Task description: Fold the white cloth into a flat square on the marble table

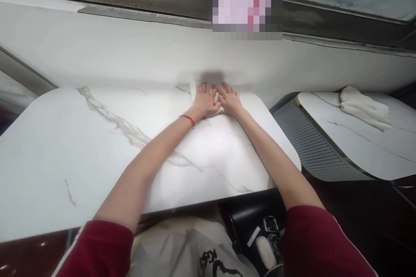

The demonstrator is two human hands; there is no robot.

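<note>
A white cloth (193, 91) lies near the back edge of a white marble-patterned table (107, 151), mostly covered by my hands. My left hand (205, 100), below a red string bracelet, presses down on it with fingers spread. Just to the right, my right hand (230, 100) also rests palm-down with fingers apart, its thumb close to my left thumb. How far the cloth reaches under the right palm is hidden.
A white wall (130, 52) rises right behind the table. To the right stands a second marble-patterned table (364, 138) with a crumpled white cloth (364, 108) on it. Below the front edge, a dark surface holds a white rounded object (265, 252) and other small items.
</note>
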